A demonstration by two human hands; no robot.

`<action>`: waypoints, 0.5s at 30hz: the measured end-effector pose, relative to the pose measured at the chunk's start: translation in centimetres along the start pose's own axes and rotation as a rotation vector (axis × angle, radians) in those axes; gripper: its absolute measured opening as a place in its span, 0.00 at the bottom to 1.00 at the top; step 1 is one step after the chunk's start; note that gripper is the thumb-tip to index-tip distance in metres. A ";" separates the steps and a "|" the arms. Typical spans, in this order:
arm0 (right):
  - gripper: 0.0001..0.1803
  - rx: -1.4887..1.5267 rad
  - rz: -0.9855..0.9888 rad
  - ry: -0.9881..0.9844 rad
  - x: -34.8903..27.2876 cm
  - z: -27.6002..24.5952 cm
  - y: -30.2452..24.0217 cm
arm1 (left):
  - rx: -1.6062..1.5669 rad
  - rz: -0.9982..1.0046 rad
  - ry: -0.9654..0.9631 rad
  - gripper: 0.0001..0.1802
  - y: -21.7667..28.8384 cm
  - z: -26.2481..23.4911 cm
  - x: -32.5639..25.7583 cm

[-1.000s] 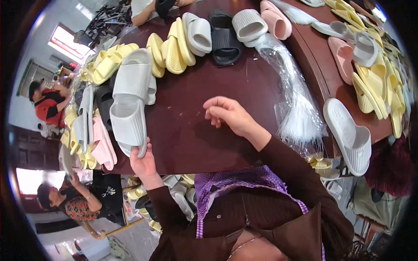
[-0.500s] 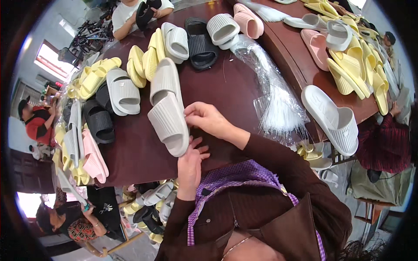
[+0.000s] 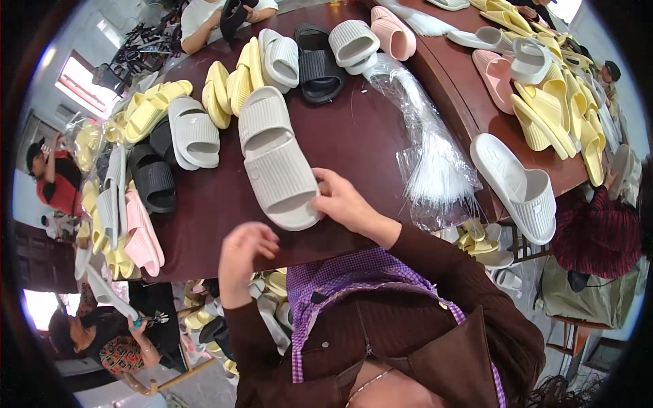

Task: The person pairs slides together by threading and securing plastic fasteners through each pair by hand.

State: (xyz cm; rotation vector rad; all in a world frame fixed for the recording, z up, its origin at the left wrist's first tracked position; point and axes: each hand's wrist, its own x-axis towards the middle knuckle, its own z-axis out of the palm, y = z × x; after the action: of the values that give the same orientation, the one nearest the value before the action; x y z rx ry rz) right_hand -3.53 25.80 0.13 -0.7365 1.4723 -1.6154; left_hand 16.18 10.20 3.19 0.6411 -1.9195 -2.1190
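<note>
A light grey slide slipper (image 3: 280, 166) with a ribbed strap lies on the dark red table in front of me, its toe end toward me. My right hand (image 3: 343, 204) grips its right edge near the toe, thumb on the upper side. Apart from the slipper, my left hand (image 3: 243, 255) is over the table's near edge with its fingers loosely bent and a little blurred. Nothing shows in it. Beyond the slipper stand yellow slippers (image 3: 243, 81), a grey pair (image 3: 279, 60) and black slippers (image 3: 318, 64).
A bundle of thin clear plastic strips (image 3: 439, 170) lies to the right. A grey slipper (image 3: 517, 187) sits at the right table's edge, near piled yellow slippers (image 3: 551, 112). Pink slippers (image 3: 143, 234) and others line the left side. Co-workers are around, one across the table holding a black slipper (image 3: 232, 19).
My left hand has left the slipper's toe and moved left. My right hand has shifted slightly right and down to its toe edge. The slipper has turned, showing more of its upper side.
</note>
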 end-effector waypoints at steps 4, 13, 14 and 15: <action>0.31 0.073 -0.039 -0.014 -1.2 -1.1 -1.2 | -0.153 0.128 0.357 0.16 0.4 -3.2 4.2; 0.24 -0.482 -0.163 -0.062 -4.6 -4.2 -5.6 | -0.352 0.212 0.543 0.14 -2.5 -6.8 6.3; 0.24 -0.478 -0.147 -0.044 -4.8 -4.3 -5.5 | -0.352 0.193 0.526 0.14 -2.7 -7.0 6.3; 0.24 -0.492 -0.174 -0.065 -4.8 -4.1 -5.4 | -0.311 0.235 0.591 0.14 -2.8 -7.2 6.3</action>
State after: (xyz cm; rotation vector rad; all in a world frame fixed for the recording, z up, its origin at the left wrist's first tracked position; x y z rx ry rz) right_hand -5.57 31.99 5.27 -1.2073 1.8218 -1.3427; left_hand 14.28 1.40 -1.09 0.8112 -1.2527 -1.7651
